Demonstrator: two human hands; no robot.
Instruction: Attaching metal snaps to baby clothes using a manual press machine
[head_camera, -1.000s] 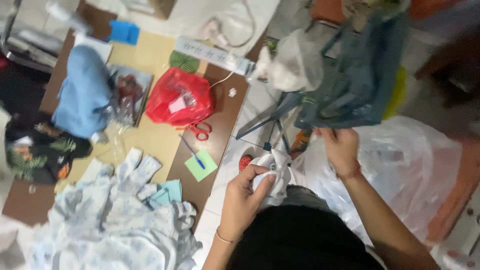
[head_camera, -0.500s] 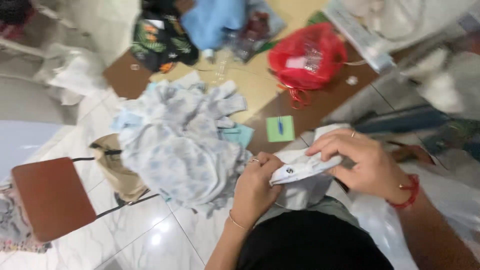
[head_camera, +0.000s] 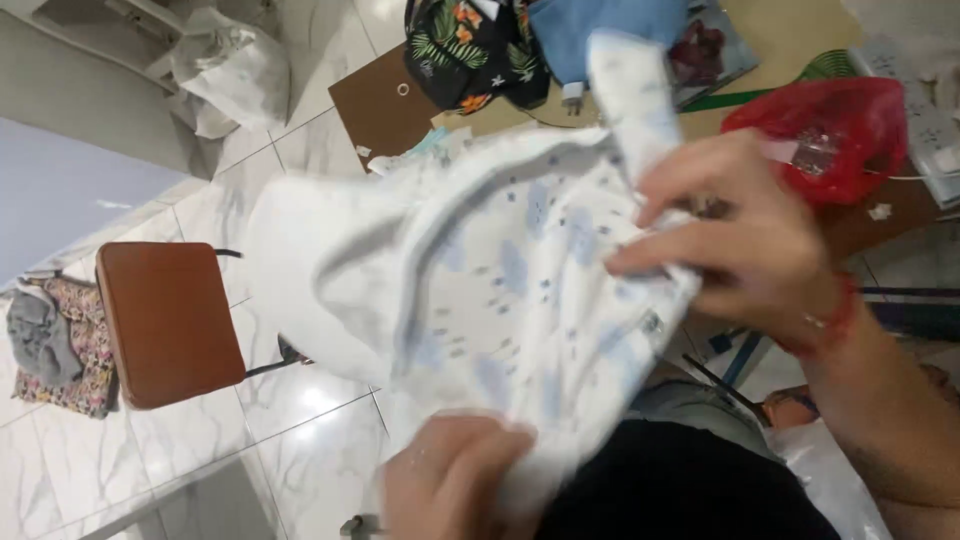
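Both grips are closed on the white printed cloth (head_camera: 480, 290): our right hand (head_camera: 740, 250) pinches its upper right edge between thumb and fingers, and our left hand (head_camera: 450, 485) clutches its lower hem, blurred at the bottom of the view. We hold the cloth spread in the air above our lap, and we take it as our landmark. It is pale, with small blue shapes and dots, and one narrow strip of it stands up past our right fingers.

Right of the cloth, just beyond our right hand, a red plastic bag (head_camera: 830, 130) lies on the brown cardboard surface (head_camera: 385, 100). Above the cloth, a dark floral bag (head_camera: 470, 40) and a blue garment (head_camera: 600, 25) sit on that same surface, close to the cloth's top edge. Left of the cloth, a brown-seated stool (head_camera: 165, 320) stands well apart on the white tiled floor (head_camera: 300, 420), and open tiles lie between them. Further left, a flowered fabric pile (head_camera: 65, 345) touches the stool's edge. Up and left of the cloth, a white plastic bag (head_camera: 230, 65) rests on the floor, apart from the cardboard's corner.
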